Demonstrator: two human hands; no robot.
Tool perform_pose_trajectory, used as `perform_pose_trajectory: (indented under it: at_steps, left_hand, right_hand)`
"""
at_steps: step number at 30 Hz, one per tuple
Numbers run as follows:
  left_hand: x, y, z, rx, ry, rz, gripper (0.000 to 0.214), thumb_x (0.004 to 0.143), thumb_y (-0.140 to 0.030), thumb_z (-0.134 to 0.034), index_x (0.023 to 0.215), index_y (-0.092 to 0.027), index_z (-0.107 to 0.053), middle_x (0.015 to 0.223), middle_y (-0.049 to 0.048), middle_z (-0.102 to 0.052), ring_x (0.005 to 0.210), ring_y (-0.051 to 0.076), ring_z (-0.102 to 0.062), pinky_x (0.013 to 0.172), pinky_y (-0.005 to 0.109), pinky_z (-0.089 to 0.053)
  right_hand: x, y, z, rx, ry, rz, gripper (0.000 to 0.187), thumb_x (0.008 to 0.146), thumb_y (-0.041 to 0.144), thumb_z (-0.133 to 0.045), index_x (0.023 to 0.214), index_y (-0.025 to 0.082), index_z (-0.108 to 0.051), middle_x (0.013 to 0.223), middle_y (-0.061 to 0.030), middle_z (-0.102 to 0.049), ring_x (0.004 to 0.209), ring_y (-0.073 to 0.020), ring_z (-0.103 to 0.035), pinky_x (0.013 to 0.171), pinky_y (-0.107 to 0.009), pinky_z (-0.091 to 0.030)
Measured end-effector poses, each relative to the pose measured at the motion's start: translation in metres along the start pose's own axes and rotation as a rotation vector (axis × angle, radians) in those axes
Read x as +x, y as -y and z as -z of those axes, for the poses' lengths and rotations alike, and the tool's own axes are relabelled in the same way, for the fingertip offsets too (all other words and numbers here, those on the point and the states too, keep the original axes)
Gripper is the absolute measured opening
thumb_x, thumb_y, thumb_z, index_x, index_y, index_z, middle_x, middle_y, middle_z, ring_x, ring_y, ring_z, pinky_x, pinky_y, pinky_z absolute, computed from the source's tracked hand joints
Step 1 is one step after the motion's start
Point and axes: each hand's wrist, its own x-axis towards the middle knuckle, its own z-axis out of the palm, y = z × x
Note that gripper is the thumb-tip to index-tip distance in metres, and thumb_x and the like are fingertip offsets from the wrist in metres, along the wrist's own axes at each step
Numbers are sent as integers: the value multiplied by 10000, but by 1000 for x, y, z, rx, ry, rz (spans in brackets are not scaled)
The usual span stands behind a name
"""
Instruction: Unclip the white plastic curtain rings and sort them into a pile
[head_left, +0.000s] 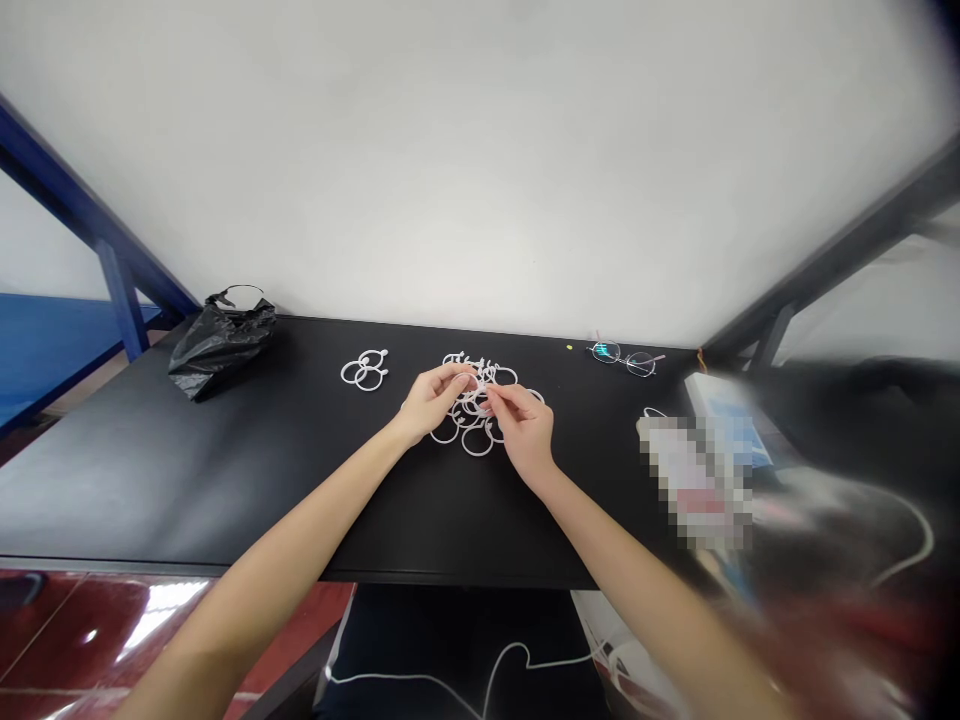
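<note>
A heap of white plastic rings (480, 440) lies in the middle of the black table (225, 480). My left hand (433, 398) and my right hand (525, 428) meet over the heap. Both have their fingertips pinched together on a white ring between them. A smaller bunch of white rings (365, 370) lies apart, to the left of the heap.
A crumpled black plastic bag (221, 340) sits at the back left. Spectacles (624, 357) lie at the back right near the wall. A blurred box and other items (701, 470) stand at the right edge. A white cable (480, 675) hangs below the table's front.
</note>
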Motion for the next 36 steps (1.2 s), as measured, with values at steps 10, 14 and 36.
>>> perform_pose_trajectory:
  at_steps: [10,14,36]
  left_hand:
    - [-6,-10,-6,39,30,105,380,803,-433,-698,1073,-174,-632,758,-9,-585,505,57,-485,492,214,-460]
    - [4,-6,8,50,-80,115,387,728,-444,-753,962,-159,-635,755,-2,-605,570,91,-572,539,236,-532]
    - [15,-2,106,911,-641,-179,102,807,-276,-597,836,-188,-641,842,51,-691,817,190,-693,786,287,-527]
  right_hand:
    - [-4,4,-3,-142,48,118,144,895,271,-613,952,242,-742,949,-62,-692,803,-177,-669,615,-290,-581]
    - [-4,6,-4,-184,52,101,155,891,276,-608,979,221,-724,982,-71,-676,718,-143,-646,555,-257,-541]
    - [-7,9,-4,-210,137,175,155,895,239,-552,888,226,-706,953,-64,-708,665,-131,-629,540,-268,-542]
